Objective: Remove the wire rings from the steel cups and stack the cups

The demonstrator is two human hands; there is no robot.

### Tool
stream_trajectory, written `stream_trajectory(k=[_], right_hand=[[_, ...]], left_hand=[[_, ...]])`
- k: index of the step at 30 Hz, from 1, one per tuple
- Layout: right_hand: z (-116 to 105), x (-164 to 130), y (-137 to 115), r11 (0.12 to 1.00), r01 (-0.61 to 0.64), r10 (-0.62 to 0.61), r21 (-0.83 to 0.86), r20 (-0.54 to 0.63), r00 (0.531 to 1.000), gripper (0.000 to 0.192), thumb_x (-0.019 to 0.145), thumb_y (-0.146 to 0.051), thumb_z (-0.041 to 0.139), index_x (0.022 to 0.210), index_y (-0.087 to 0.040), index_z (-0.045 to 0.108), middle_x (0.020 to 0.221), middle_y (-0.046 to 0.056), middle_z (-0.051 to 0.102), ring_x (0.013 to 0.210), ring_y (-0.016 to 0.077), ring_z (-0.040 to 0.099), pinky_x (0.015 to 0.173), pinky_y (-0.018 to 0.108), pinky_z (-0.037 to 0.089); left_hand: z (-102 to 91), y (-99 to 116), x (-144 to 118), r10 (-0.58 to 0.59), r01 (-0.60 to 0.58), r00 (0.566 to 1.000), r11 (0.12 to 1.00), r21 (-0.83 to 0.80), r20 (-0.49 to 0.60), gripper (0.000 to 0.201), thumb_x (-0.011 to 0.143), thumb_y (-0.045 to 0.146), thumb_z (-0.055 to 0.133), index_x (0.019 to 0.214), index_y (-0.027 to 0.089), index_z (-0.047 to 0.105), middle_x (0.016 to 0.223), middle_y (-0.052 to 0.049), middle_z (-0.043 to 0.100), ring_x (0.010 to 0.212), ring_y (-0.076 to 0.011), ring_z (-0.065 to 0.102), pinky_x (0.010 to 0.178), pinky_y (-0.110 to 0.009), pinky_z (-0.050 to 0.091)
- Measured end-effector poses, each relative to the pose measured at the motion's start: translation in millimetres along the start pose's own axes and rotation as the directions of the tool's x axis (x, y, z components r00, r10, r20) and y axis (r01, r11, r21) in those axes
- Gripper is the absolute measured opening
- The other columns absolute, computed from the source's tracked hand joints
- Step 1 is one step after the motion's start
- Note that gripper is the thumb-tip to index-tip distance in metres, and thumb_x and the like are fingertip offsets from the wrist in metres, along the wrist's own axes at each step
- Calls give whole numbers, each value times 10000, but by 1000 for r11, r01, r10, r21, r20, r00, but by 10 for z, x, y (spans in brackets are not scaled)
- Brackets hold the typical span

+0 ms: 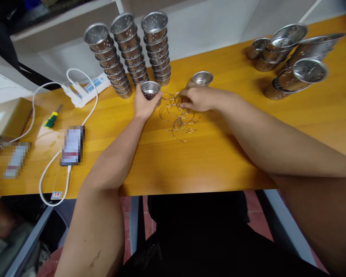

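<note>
My left hand is wrapped round a small perforated metal cup that stands upright on the wooden table. Between my hands lies a loose heap of thin curved wires. Fingers bent together, my right hand is at the upper right side of this heap; whatever its fingertips pinch, perhaps a wire, is too small to make out. Just behind my right hand stands a second perforated metal cup, its lower part hidden by the hand.
Tall stacks of perforated cups stand at the back. More cups are grouped at the right. On the left are a power strip, a screwdriver, a phone on a white cable and a cardboard box. The table's front edge is near my body.
</note>
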State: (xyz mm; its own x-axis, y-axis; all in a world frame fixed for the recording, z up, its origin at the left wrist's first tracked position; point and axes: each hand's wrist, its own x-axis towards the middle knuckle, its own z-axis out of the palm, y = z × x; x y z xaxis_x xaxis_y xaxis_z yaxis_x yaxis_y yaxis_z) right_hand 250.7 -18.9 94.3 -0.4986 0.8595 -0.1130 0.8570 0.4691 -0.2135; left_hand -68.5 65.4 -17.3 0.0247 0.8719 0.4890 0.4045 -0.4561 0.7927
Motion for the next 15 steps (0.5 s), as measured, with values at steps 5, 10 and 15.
stream_trajectory(k=[5, 10, 15], right_hand=[[83, 94, 71, 999, -46, 46, 4, -29, 999, 225, 1216, -283, 740, 1388, -249, 882, 1435, 187, 892, 1371, 439, 860, 1191, 541, 679], [88, 103, 76, 1000, -17, 17, 4, -29, 999, 173, 1175, -234, 709, 1235, -269, 867, 1378, 163, 902, 1337, 418, 862, 1166, 520, 680], [-69, 17, 44, 998, 68, -69, -15, -44, 997, 186, 1167, -182, 688, 1224, -266, 844, 1422, 179, 873, 1361, 407, 832, 1208, 524, 666]], left_hand=[[30, 25, -3, 2, -2, 1000, 1000, 1, -21, 900, 886, 681, 1208, 1491, 296, 663, 1527, -123, 824, 1557, -379, 821, 1527, -657, 587], [39, 42, -13, 3, -3, 1000, 1000, -10, -19, 922, 874, 757, 1195, 1477, 306, 662, 1521, -120, 824, 1574, -385, 813, 1538, -668, 574], [32, 34, 6, 39, -40, 998, 999, -12, -46, 968, 886, 878, 1135, 1504, 310, 652, 1566, -139, 796, 1649, -396, 766, 1560, -664, 546]])
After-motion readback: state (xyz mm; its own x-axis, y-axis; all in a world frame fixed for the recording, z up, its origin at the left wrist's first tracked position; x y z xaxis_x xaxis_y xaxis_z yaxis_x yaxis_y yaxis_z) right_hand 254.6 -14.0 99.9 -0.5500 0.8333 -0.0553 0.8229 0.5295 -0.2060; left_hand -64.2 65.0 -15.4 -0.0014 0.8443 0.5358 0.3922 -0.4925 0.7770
